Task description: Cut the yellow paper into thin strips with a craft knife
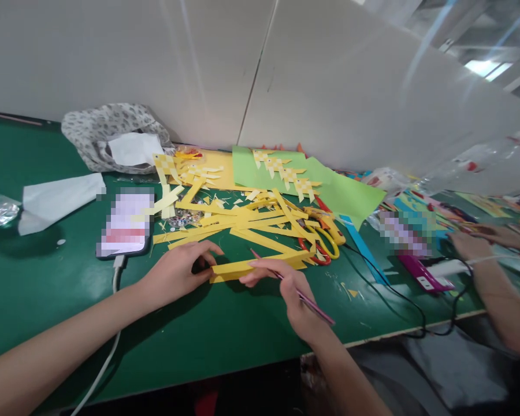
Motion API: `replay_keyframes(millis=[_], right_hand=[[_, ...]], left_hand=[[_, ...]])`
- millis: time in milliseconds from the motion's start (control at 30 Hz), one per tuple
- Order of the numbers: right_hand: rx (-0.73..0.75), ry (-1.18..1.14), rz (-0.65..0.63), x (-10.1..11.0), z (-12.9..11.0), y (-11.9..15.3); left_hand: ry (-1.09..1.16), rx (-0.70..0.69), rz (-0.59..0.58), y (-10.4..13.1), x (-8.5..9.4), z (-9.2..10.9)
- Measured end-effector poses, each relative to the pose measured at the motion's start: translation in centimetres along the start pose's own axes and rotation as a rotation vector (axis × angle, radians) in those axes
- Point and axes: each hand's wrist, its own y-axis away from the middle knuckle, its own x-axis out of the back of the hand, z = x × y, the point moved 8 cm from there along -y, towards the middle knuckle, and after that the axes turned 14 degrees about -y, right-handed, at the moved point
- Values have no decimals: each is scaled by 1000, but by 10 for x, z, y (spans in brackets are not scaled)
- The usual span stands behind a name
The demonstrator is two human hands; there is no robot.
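Left hand [179, 268] pinches flat yellow paper strip [242, 267] end, fingers curled; right hand [286, 289] presses strip, gripping thin pink pencil [294, 289] on green table [47, 277].

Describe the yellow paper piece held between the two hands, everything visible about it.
The yellow paper piece is a long, flat strip that looks like thin craft paper, plain and unmarked. It lies on the green table, running roughly left to right just in front of the pile of yellow strips. The left hand pinches its left end, and the right hand presses fingertips on its middle while holding a pink pencil. Its right end reaches toward the scissors; whether it touches them is unclear.
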Motion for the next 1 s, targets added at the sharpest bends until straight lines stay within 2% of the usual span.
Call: replay_keyframes(millis=[100,400,533,667,867,1000], right_hand=[[-32,-207,8,-3,3,3],[-141,-300,172,10,24,-3],[-148,-346,159,13,22,-4],[-92,-410,65,9,15,-5],[-194,-374,51,7,20,-6],[-206,-199,71,14,22,-11]], left_hand=[[24,16,-15,0,0,-2],[107,20,-39,0,1,-1],[140,42,-37,-1,2,-1],[129,67,-42,-1,0,-3],[104,27,-29,-1,0,-3],[102,38,-38,-1,2,-3]])
